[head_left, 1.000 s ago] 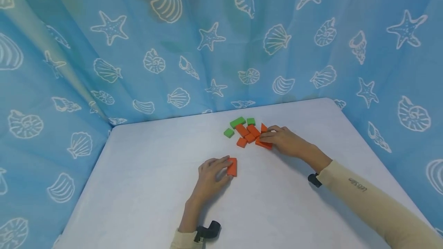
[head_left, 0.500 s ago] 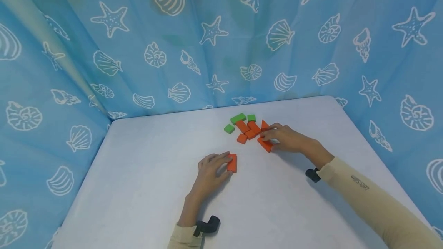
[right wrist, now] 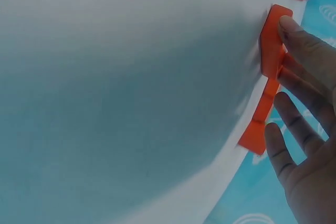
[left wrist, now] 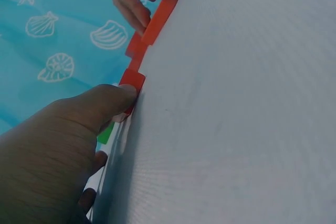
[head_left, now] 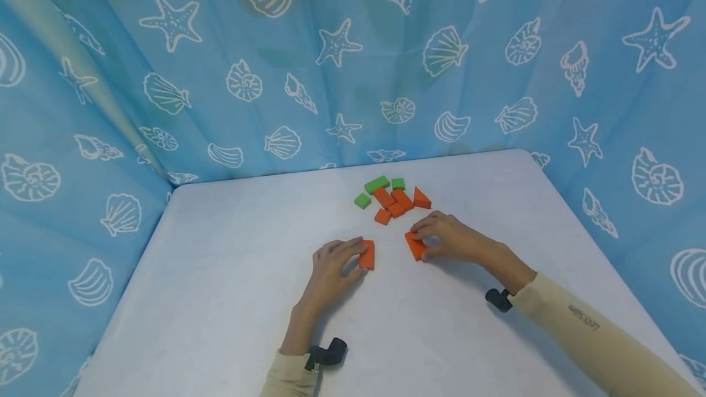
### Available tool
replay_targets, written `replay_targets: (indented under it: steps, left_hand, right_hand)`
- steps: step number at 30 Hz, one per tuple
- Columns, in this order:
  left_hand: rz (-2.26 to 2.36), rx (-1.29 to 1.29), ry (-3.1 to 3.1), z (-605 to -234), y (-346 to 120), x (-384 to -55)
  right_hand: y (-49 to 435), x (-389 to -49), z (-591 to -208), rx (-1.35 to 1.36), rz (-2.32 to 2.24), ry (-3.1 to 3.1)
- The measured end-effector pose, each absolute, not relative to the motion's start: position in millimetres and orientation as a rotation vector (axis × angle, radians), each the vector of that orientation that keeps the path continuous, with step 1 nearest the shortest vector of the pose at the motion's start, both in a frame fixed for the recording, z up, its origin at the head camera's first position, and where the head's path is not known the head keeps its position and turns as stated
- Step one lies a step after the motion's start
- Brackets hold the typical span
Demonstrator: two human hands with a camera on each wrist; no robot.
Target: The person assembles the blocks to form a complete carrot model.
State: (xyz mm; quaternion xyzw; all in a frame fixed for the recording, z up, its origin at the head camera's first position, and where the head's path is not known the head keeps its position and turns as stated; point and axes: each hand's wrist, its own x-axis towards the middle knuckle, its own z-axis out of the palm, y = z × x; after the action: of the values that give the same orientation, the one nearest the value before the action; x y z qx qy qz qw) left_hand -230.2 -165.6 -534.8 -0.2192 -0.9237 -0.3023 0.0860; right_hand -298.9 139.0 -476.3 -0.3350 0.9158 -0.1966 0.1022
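In the head view my left hand (head_left: 333, 271) pinches an orange rectangular block (head_left: 366, 255) lying on the white table, thumb at its near end and fingers at its far end. The left wrist view shows the thumb on this block (left wrist: 133, 79). To the right, my right hand (head_left: 455, 238) grips a second orange block (head_left: 415, 246) between thumb and fingers, its long side slanting. That block (right wrist: 271, 43) appears in the right wrist view, with the other fingers spread below it. A gap of bare table separates the two held blocks.
Behind the hands lies a loose cluster: several orange blocks (head_left: 382, 197), an orange triangular block (head_left: 421, 198), and green blocks, among them a long one (head_left: 377, 185) and a small one (head_left: 362, 201). A blue shell-print curtain (head_left: 331, 109) borders the table (head_left: 231, 250).
My right hand has drawn its orange block out of the cluster, toward me, and turned it. The triangular block behind it now shows whole. My left hand stays on its block.
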Motion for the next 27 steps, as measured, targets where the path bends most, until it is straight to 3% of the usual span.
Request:
replay_targets:
  steps: [27]
  left_hand:
    - [-0.892, -0.612, -2.798, -534, -163, -231]
  right_hand:
    - [104, -275, -486, -1.034, -0.643, 2.809]
